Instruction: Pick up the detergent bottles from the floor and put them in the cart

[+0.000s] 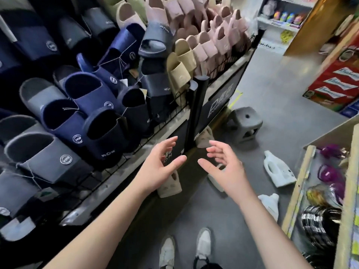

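A slipper rack (pixel 116 177) fills the left side. Dark blue slippers (pixel 87 94) and grey ones are packed toe-down behind its wire edge, with pink slippers (pixel 209 41) further along toward the rack's far end. A black post (pixel 196 109) stands at the rack's front corner. Just below it the left hand (pixel 161 171) hangs in the air, released, fingers spread and slightly bent, grasping nothing. A beige slipper (pixel 169 188) shows beneath its wrist, low against the rack. The right hand (pixel 225 169) faces it close by, palm inward, equally loose and empty. Partly hidden behind this hand is a white handled container (pixel 214 182) on the grey floor (pixel 272 78); whether it is a bottle I cannot tell. Beyond the hands a grey stool (pixel 244 121) stands on the floor. To the right, the far detergent bottle (pixel 279 171) lies on its side on the floor, and the near detergent bottle (pixel 271 205) lies just below it, both beside the wooden shelf (pixel 297 191) of purple and black goods. Red boxes (pixel 336 82) are stacked further back on the right.
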`<state>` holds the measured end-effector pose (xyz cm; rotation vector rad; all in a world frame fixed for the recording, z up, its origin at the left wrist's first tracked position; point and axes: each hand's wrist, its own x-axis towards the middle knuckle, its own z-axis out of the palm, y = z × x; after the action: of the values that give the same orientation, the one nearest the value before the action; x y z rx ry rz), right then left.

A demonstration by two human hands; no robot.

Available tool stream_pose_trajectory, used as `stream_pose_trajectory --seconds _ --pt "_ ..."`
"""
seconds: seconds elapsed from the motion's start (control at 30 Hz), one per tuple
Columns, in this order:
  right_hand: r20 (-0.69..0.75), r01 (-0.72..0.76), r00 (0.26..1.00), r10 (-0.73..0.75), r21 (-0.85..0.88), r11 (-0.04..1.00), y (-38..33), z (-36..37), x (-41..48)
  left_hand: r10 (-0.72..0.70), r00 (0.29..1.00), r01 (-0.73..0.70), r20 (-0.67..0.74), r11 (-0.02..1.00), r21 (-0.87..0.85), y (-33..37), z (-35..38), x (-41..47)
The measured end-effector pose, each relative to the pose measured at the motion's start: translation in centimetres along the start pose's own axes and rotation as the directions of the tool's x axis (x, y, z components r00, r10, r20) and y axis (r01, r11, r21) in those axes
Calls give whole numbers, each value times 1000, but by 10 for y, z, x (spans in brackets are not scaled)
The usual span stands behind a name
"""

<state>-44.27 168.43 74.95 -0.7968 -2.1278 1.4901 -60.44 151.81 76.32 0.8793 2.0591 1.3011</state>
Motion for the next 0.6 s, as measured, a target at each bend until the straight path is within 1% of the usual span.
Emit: stream_pose_trajectory --seconds 0.2,0.27,0.37,0.43,0.6 --pt "103 -50 994 48 16 999 57 9 67 -120 985 106 -126 988 -110 -47 31 35" --pt "125 -76 989 73 21 997 94 20 87 -176 973 153 -149 975 -159 -83 50 48" --pt "166 -101 981 98 10 995 163 45 110 -246 959 220 -143 960 -174 -154 81 66" --pt "202 -119 972 118 -7 993 222 66 125 -310 938 284 -154 944 -167 -215 104 76" --pt "238 -155 959 153 -8 988 375 131 155 -438 867 385 -238 892 -237 -360 171 108"
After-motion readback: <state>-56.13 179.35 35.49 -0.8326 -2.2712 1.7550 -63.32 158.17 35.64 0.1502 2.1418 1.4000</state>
